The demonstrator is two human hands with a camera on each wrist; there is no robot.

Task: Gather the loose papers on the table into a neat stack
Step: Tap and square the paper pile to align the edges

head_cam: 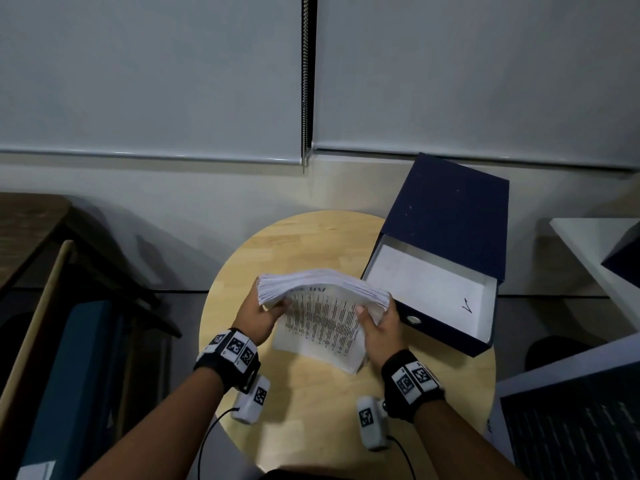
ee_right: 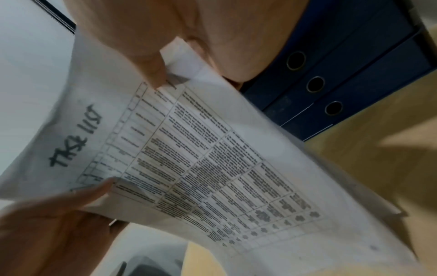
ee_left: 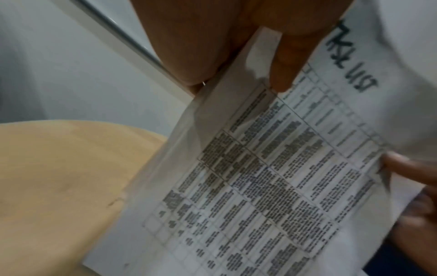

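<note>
A thick stack of papers (head_cam: 322, 320) stands tilted over the middle of the round wooden table (head_cam: 311, 410). Its top sheet, a printed table with a handwritten heading, faces me. My left hand (head_cam: 268, 311) grips the stack's left edge, thumb on the front sheet. My right hand (head_cam: 372, 318) grips its right edge the same way. The upper edges of the sheets fan out unevenly. In the left wrist view my thumb (ee_left: 283, 61) presses on the papers (ee_left: 260, 177). In the right wrist view my thumb (ee_right: 151, 69) pins the papers (ee_right: 201, 158). I cannot tell whether the lower edge touches the table.
A dark blue box file (head_cam: 443, 271) lies open on the table's right side, close to my right hand, its white inside showing. A dark wooden desk (head_cam: 31, 223) stands at the left and a white table (head_cam: 595, 247) at the right. Closed window blinds (head_cam: 156, 74) hang behind.
</note>
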